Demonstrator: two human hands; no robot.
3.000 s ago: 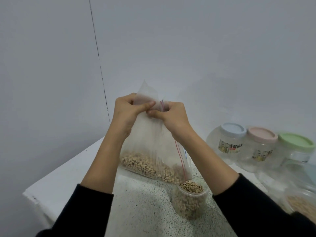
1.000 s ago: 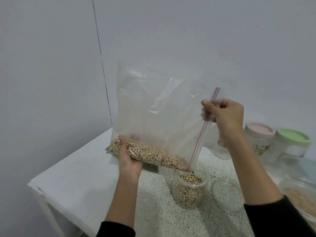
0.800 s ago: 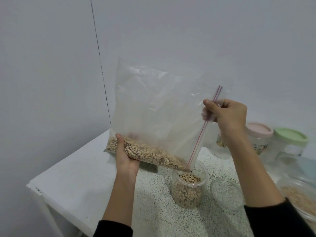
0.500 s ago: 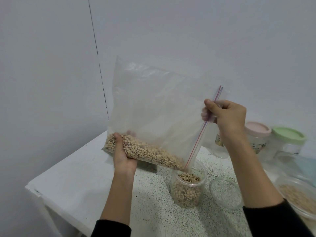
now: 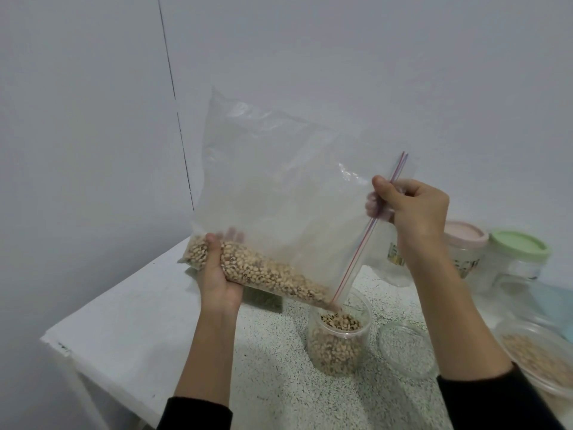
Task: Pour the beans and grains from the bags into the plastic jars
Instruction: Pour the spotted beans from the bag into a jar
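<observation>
The table [image 5: 130, 308] has a white top at the left and a speckled sheet [image 5: 279, 380] on the rest of it. It stands in a corner between plain pale walls [image 5: 341, 57], and a thin dark line [image 5: 178, 125] runs down where they meet.

The left hand [image 5: 218, 276] curls under the low back corner of a big clear bag [image 5: 279, 193] and grips it, with the beans [image 5: 266, 273] lying along the bag's low edge. The right hand [image 5: 412, 209] pinches the bag's open end by the red and blue zip strip [image 5: 369, 225], thumb on top and fingers curled around the plastic. The bag tilts down to the right, and its low open corner sits just over the open jar [image 5: 339, 342]. The jar stands on the speckled sheet and is partly full of the same beans.

A clear lid [image 5: 406, 349] lies flat just beside the jar. At the back right stand jars with a pink lid [image 5: 462, 238] and a green lid [image 5: 519, 245]. At the right edge, a clear tub [image 5: 539, 361] holds pale grains.
</observation>
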